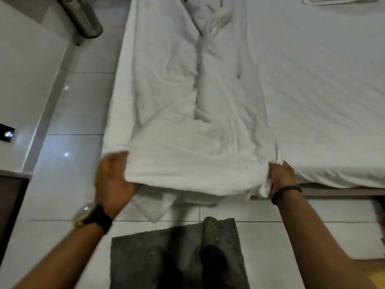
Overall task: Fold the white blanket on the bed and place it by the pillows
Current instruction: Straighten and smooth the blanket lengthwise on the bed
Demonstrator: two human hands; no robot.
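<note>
White blanket lies in a long, rumpled strip down the left side of the bed, running from the foot edge up toward the head, with a deep crease along its middle. Its near end hangs over the foot of the mattress, and one loose corner droops almost to the tiled floor.

A person stands at the foot of the bed on a dark grey mat and holds that near end. The left hand cups the left corner from beneath, fingers curled around the cloth. The right hand is closed tight on a bunched wad at the right corner. Both hands are full of blanket, and neither is open.

A pillow shows only as a sliver at the far right of the head end, well apart from the hands.

The risks look plain from here. The drooping corner may drag on the floor or be stepped on when the end is lifted. The right hand grips a wad rather than a clean corner, so the fold may come out crooked. The central crease may get folded in as a lump. A steel bin stands beside the bed at the far left, clear of the cloth.
</note>
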